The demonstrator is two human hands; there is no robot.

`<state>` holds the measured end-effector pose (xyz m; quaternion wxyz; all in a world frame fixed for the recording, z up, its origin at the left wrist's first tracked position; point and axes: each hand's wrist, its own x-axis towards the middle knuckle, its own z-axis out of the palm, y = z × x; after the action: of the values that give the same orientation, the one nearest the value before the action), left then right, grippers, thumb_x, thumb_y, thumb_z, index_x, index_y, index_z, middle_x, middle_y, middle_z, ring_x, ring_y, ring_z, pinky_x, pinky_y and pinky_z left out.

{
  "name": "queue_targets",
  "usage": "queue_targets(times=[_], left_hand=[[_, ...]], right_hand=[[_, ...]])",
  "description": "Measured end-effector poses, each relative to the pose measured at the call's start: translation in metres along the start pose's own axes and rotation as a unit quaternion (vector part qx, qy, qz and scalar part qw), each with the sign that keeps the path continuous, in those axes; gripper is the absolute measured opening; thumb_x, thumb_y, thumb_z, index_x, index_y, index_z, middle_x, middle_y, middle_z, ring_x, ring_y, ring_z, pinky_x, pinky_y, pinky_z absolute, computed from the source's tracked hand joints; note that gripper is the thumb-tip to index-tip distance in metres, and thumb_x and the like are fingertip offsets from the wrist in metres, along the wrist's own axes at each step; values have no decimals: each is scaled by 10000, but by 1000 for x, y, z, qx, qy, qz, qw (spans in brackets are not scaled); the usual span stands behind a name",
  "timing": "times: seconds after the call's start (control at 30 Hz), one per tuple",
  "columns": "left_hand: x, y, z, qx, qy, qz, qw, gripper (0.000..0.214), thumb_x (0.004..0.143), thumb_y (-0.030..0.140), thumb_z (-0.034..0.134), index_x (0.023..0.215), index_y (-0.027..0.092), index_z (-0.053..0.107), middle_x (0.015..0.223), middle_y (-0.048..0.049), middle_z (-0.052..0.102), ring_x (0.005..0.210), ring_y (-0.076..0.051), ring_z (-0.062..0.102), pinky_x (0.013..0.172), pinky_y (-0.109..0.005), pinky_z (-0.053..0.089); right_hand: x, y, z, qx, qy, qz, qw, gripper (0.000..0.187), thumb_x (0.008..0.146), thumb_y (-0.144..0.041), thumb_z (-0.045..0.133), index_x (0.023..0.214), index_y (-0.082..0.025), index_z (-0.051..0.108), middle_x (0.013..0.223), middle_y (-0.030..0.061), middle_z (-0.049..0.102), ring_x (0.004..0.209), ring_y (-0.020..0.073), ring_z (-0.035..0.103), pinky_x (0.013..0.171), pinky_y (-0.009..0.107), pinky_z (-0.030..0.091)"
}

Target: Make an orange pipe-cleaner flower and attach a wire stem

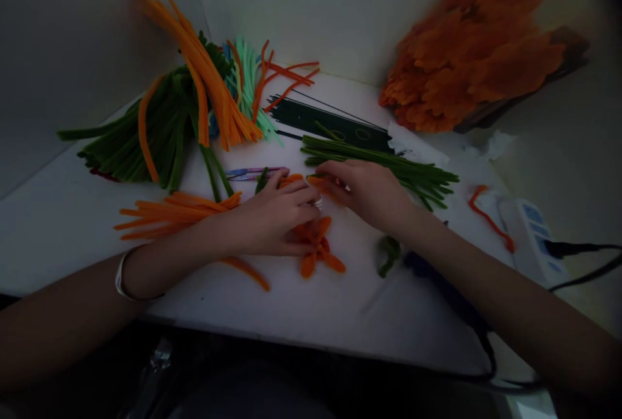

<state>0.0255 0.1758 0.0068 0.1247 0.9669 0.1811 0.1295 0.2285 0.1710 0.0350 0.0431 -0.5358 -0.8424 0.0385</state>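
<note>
My left hand (286,217), fingers curled and pressed together, grips an orange pipe-cleaner piece (291,179) at the middle of the table. Opposite it, my right hand (367,189) pinches a fuzzy orange pipe-cleaner piece (326,187) with a bit of green at its tip. The fingers partly cover both pieces, so I cannot tell if they are joined. Just below my left fingers lies an orange pipe-cleaner flower (321,252) with looped petals. Pink-and-blue tweezers (257,174) lie behind my left hand.
Green pipe cleaners (379,163) lie behind my right hand, near dark thin stems (330,122). Orange (177,212) and green bundles (150,127) fill the left. Orange flowers (466,56) stand back right. A power strip (539,237) and cable edge the right. A curled green piece (389,254) lies nearer.
</note>
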Motion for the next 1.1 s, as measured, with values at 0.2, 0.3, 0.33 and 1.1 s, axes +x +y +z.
queue_targets(times=[0.2, 0.3, 0.33, 1.1], left_hand=[[-1, -1, 2, -14, -4, -7, 1000, 360, 824, 524, 610, 916, 176, 621, 1114, -93, 594, 1056, -268, 549, 1077, -554, 193], [-2, -1, 2, -17, -6, -4, 1000, 333, 829, 503, 611, 879, 174, 609, 1076, -84, 590, 1030, -261, 559, 1075, -557, 189], [-2, -1, 1, -16, -7, -3, 1000, 329, 828, 497, 613, 880, 172, 609, 1071, -86, 588, 1026, -265, 558, 1069, -563, 195], [-2, -1, -3, 22, -17, 15, 999, 451, 822, 573, 590, 1000, 159, 619, 1084, -95, 566, 1056, -279, 524, 1056, -550, 217]], right_hand=[[-16, 16, -4, 9, 37, 4, 999, 205, 935, -285, 479, 967, -191, 658, 889, 68, 669, 813, 214, 616, 652, 300, 410], [-29, 20, -5, -15, 20, -1, 1000, 150, 901, -230, 508, 908, -182, 650, 920, 82, 648, 868, 228, 610, 686, 310, 435], [-33, 20, -5, -27, -6, 3, 1000, 131, 886, -201, 513, 894, -177, 641, 922, 84, 645, 853, 227, 612, 681, 311, 440], [-52, 13, -18, 338, 40, 71, 938, 128, 804, -314, 689, 802, -197, 637, 758, 3, 674, 632, 128, 617, 608, 246, 489]])
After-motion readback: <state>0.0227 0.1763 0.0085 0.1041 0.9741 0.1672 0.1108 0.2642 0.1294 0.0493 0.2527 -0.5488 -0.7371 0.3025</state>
